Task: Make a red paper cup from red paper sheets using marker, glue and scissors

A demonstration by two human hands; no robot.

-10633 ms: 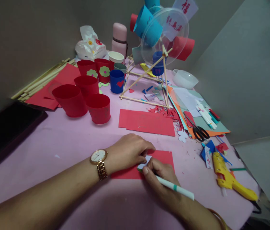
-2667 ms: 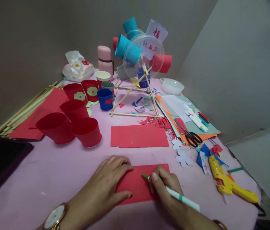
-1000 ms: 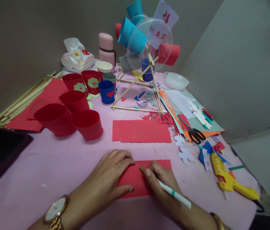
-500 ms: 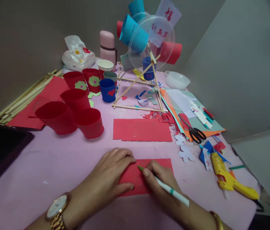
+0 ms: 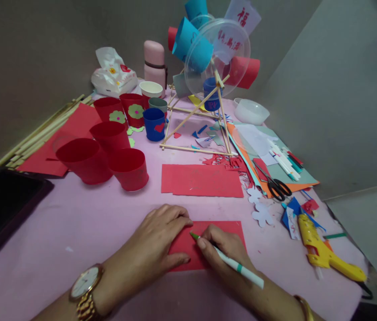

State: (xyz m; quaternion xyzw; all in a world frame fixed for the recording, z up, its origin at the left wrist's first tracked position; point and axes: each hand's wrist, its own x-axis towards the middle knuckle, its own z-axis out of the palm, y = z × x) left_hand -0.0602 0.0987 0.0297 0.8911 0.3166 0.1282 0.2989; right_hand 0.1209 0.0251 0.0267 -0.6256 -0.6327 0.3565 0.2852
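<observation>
A red rectangle of paper (image 5: 182, 243) lies on the pink tabletop in front of me. My left hand (image 5: 161, 236) rests along its left side, fingers stretched out and thumb apart, with the palm down. Pinched in the fingers of my right hand (image 5: 227, 249) is a white marker (image 5: 235, 265) with a green tip and a green band. The tip meets or hovers just over the paper near my left fingertips; I cannot tell which. Just beyond lie overlapping red paper strips (image 5: 202, 180).
Red paper cups (image 5: 128, 169) and a blue cup (image 5: 154, 125) stand at left. Behind is a stick frame (image 5: 195, 150) with a clear wheel carrying cups. Scissors (image 5: 277, 188), markers (image 5: 284, 161) and a yellow glue gun (image 5: 318, 249) lie at right. A dark tray-like object (image 5: 8, 209) sits far left.
The marker tip has shifted slightly left over the red paper, with my right hand. My left hand stays in place on the paper. The whole view has moved a little.
</observation>
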